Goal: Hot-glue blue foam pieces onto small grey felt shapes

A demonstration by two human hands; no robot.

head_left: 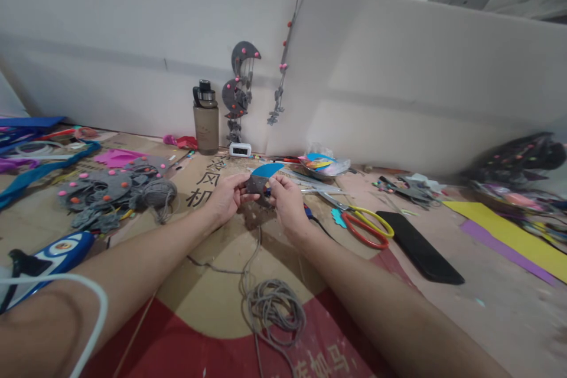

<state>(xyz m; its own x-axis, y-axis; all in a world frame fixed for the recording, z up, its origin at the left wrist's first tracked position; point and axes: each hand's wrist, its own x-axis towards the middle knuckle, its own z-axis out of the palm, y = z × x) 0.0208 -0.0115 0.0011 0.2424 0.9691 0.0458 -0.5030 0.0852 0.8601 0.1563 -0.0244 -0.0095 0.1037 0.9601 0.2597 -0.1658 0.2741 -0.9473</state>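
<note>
In front of me, my left hand (pixel 229 196) pinches the left edge of a dark grey felt piece (pixel 256 184). My right hand (pixel 287 199) has its fingers closed at the right side of the same piece. A blue curved piece (pixel 268 170) shows along its top; whether the two are joined I cannot tell. Grey cord (pixel 258 242) runs below my hands to a loose coil (pixel 275 312) on the cardboard (pixel 199 301). Scissors (pixel 365 225) with red and yellow handles lie right of my right hand, beside a small turquoise scrap (pixel 339 218).
Grey felt shapes with pink and orange pompoms (pixel 110 186) lie left. A bottle (pixel 206 121) and small white digital clock (pixel 240 150) stand by the white wall (pixel 376 71), where moon-shaped garlands (pixel 237 94) hang. A black phone-like slab (pixel 420 248) and yellow sheet (pixel 509 233) lie right.
</note>
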